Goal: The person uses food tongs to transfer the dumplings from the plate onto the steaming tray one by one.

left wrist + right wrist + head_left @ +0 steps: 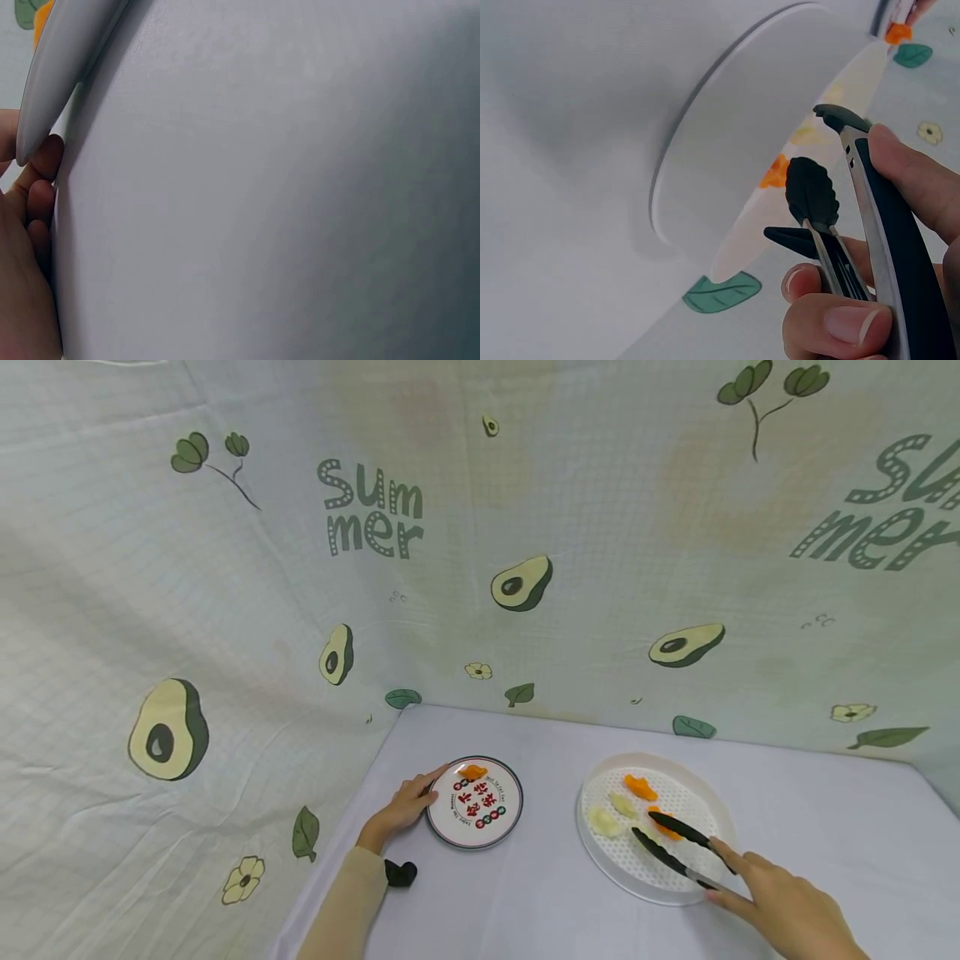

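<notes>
At the left, my left hand point(407, 804) pinches the rim of a white plate point(461, 831) with red lettering, thumb over the edge and fingers beneath. One orange dumpling point(472, 772) lies near that plate's far rim. My right hand point(798, 906) holds black-tipped metal tongs point(682, 828), their arms spread apart. The tong tips hang over a round white tray point(718, 806) with a dotted base. Between and partly behind them is an orange dumpling point(670, 834). Another orange dumpling point(641, 787) and pale yellow dumplings point(604, 822) lie further left and back in the tray.
A small black object point(401, 873) lies beside the left forearm. The table point(540, 877) has a pale cover. Behind and to the left hangs a cloth point(600, 510) printed with avocados and leaves, meeting the table's edges.
</notes>
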The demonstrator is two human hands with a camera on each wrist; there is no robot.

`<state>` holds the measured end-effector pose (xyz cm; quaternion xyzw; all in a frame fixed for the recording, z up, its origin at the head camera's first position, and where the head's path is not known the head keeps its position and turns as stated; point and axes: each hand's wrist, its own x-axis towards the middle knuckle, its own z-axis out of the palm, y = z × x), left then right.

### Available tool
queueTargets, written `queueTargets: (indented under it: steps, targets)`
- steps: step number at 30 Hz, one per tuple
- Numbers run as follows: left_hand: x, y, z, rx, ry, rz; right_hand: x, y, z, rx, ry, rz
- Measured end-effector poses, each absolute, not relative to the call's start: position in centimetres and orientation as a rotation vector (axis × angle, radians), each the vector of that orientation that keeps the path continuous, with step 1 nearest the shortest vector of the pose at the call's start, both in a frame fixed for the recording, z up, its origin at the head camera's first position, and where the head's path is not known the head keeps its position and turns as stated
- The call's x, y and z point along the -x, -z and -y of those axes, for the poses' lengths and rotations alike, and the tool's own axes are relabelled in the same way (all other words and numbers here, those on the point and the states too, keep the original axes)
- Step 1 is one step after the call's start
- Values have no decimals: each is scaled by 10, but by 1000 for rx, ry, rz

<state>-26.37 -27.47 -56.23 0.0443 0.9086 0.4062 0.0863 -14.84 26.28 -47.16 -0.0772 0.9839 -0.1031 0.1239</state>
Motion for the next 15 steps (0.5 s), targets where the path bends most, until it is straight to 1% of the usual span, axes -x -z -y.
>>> queueTargets:
  steps: [8,15]
  targets:
    - [263,561,273,-133,-1239,-2690,158,458,-257,235,325,-2900]
    - [262,562,275,-141,-1238,-2695,162,444,-245,394,450,-3019]
